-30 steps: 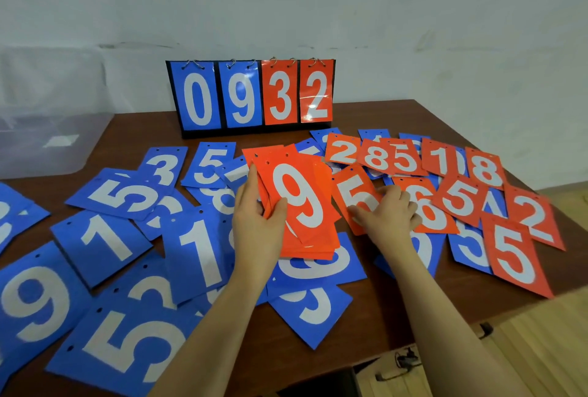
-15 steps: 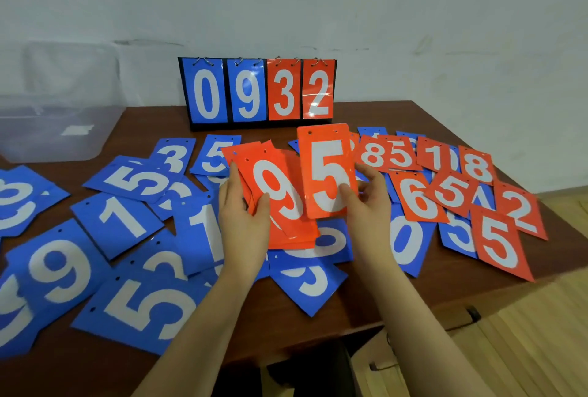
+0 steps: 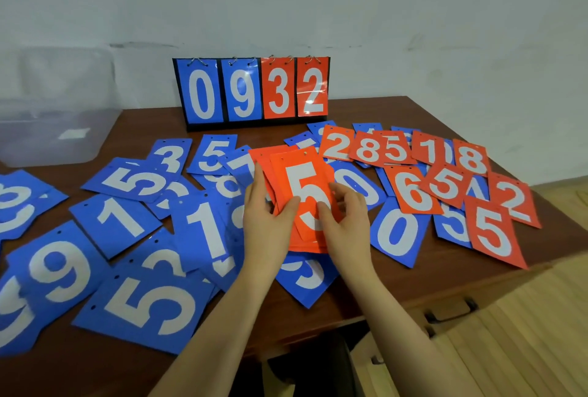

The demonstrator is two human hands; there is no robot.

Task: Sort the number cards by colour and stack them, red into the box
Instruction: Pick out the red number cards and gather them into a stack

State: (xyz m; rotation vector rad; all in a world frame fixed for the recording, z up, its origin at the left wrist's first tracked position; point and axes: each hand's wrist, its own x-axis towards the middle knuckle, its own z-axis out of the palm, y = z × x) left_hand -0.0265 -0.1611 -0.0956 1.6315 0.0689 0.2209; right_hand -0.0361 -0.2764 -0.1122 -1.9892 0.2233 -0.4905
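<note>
- A person's two bare forearms reach in from the bottom edge over a brown wooden table [image 3: 413,111] covered with loose number cards.
- The left hand [image 3: 265,221] grips a fanned stack of red cards [image 3: 292,193], thumb across the front and fingers curled behind its left edge.
- The top card of that stack shows a white 5.
- The right hand [image 3: 346,221] holds the stack's lower right side, thumb on the face of the 5 and fingers curled at its edge.
- The stack is held just above the middle of the table, over blue cards.
- More red cards [image 3: 410,188] lie overlapping on the right half of the table, showing 2, 8, 5, 1, 8, 6, 5, 2 and 5.
- Blue cards [image 3: 117,221] lie scattered over the left half and under some red ones, showing numbers such as 3, 5, 1, 9 and 0.
- A clear plastic box [image 3: 47,138] sits at the far left corner of the table, well apart from the hands.
- A flip scoreboard [image 3: 251,91] stands upright at the back edge, reading blue 0 and 9, red 3 and 2.
- A pale wall is behind, and a light wooden floor shows at the lower right.
</note>
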